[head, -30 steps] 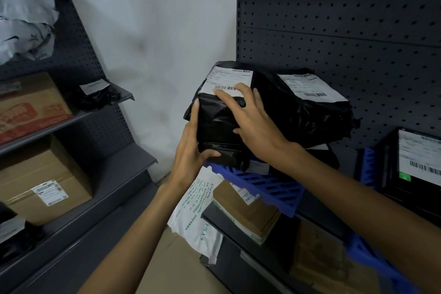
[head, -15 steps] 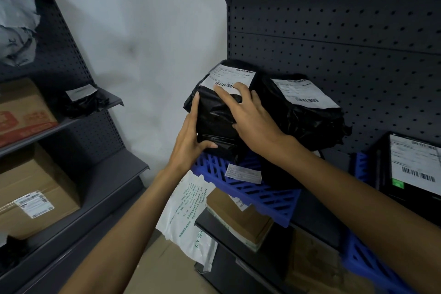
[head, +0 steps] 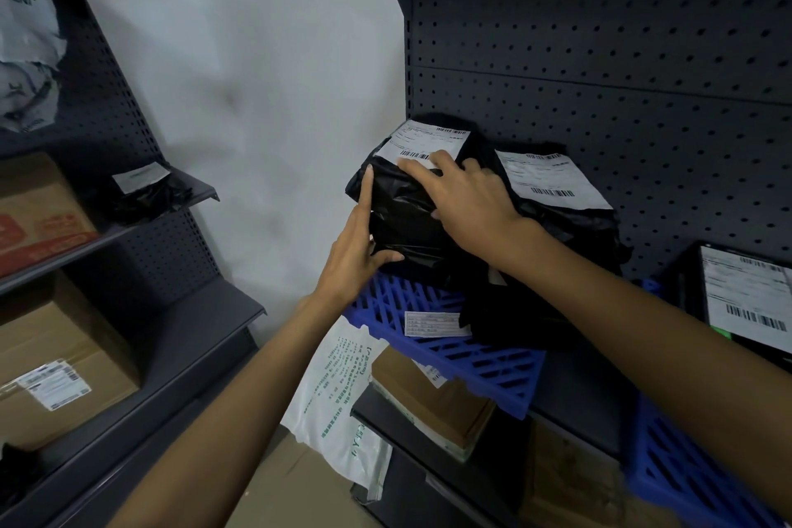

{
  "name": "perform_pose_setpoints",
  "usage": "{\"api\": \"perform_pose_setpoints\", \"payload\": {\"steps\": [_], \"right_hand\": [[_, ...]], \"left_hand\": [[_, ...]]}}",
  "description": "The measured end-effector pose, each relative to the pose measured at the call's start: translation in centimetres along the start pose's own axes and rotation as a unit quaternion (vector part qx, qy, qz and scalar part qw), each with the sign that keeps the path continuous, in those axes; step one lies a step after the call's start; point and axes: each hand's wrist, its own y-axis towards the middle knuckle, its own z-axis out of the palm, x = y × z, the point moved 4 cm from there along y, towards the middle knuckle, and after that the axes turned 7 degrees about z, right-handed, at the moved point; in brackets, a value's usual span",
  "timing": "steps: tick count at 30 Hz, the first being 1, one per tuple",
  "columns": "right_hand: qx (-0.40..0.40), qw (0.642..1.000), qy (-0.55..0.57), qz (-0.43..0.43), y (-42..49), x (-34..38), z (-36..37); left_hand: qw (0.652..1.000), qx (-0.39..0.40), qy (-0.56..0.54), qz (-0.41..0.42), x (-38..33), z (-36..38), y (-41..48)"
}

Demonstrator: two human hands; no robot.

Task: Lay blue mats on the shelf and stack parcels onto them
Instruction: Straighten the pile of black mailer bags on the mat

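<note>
Black poly-bag parcel (head: 411, 210) sits at the left end of the blue mat (head: 463, 352), on the shelf up against the pegboard back panel (head: 600, 56). Its white shipping label (head: 428, 140) faces up at the far end. Long axis looks to run front-to-back, near end toward the person, though the soft bag makes that loose.

Left hand (head: 358, 249) is flat against the parcel's left side, index finger pointing up along it, thumb tucked at the lower front edge. Right hand (head: 467, 197) lies palm-down on top, fingers spread and reaching onto the label. Both grips are open-palmed presses on the bag, not closed pinches.

Second black parcel (head: 561, 206) lies just right, touching or nearly so; can't tell which. So the parcel lies straight ahead of both hands, left hand on the free outer side, right hand over the top. Judgement: parcel is being seated on the mat; any squaring push would go right and back, toward neighbour and panel.

Mat's front edge overhangs the shelf.
</note>
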Motion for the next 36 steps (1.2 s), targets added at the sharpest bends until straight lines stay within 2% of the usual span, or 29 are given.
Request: {"api": "perform_pose_setpoints", "payload": {"steps": [4,7,10,21,29,32,36], "right_hand": [[-0.003,1.0,-0.009,-0.022,0.2,-0.1,0.1],[-0.004,0.999,0.0,-0.031,0.4,-0.2,0.1],[-0.005,1.0,-0.008,-0.026,0.5,-0.6,0.2],[0.012,0.999,-0.031,-0.022,0.6,-0.1,0.2],[-0.023,0.999,0.003,-0.043,-2.1,0.2,-0.9],[-0.055,0.997,0.019,-0.047,-3.3,-0.6,-1.8],[-0.077,0.995,0.044,-0.042,-5.3,-2.1,-2.6]], "left_hand": [[0.991,-0.033,0.12,0.056,-0.6,-1.0,-0.3],[0.982,-0.001,0.17,0.079,-1.0,-0.1,0.0],[0.974,0.023,0.217,0.068,-0.8,0.8,0.5],[0.952,0.038,0.3,0.039,-1.9,0.2,-1.5],[0.947,0.043,0.317,0.037,-4.7,-0.1,-3.5],[0.965,0.017,0.255,0.063,-6.2,1.2,-4.9],[0.979,0.107,0.17,0.022,-7.3,4.3,-7.1]]}}
